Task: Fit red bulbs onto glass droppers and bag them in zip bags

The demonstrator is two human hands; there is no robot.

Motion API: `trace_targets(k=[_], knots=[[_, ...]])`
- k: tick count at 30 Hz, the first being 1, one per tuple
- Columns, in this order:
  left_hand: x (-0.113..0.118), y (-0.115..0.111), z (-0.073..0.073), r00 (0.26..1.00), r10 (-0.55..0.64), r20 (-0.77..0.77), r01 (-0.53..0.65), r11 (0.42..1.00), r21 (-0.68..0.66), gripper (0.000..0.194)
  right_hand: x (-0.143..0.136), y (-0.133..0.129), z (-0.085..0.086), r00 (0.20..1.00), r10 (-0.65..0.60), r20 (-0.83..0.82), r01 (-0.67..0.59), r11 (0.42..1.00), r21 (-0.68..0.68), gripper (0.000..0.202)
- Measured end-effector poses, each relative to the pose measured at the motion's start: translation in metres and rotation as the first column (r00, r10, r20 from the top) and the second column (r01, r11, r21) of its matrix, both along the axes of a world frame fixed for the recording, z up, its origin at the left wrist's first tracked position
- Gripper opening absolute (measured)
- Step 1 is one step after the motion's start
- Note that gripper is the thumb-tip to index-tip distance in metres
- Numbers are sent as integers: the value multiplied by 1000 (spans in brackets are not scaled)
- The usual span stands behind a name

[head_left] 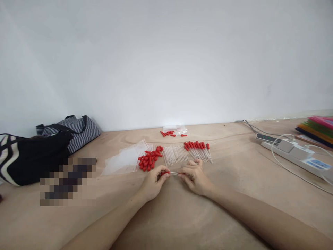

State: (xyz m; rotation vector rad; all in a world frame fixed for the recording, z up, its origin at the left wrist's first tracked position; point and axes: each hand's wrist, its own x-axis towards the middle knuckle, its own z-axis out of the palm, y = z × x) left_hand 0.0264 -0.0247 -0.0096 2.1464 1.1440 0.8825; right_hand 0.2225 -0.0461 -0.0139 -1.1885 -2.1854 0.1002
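Observation:
My left hand (pixel 152 184) is closed in a pinch on a red rubber dropper bulb (pixel 165 172). Opposite it, my right hand (pixel 195 178) grips a thin clear dropper tube (pixel 173 173) whose end meets the bulb; how deep it sits inside is hidden by the fingers. Just beyond my left hand lies a pile of loose red bulbs (pixel 149 161). Bare clear tubes (pixel 174 155) are lined up side by side in the middle. To their right, droppers with red bulbs on their tubes (pixel 199 150) lie in a slanted row behind my right hand.
Clear zip bags (pixel 118 162) lie left of the bulb pile. More bulbs (pixel 168 133) and tubes sit near the wall by another bag. Cloth bags (pixel 75 130) stand at left, beside a pixelated patch. A power strip (pixel 299 158) with cables and colourful folders (pixel 317 130) occupy the right.

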Motion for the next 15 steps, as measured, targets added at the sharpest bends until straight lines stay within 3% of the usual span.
trace_targets(k=[4,8,15], knots=[[0,-2,0,999,37,-35,-36,998,47,14,-1,0,1,999,19,-36,-20,1000,-5,20],[0,-4,-1,990,89,-108,-69,982,176,11,-3,-2,4,999,13,-46,-13,1000,3,19],[3,-8,1,988,52,-146,-7,956,293,10,-2,-2,6,999,40,-17,-41,997,-59,24]])
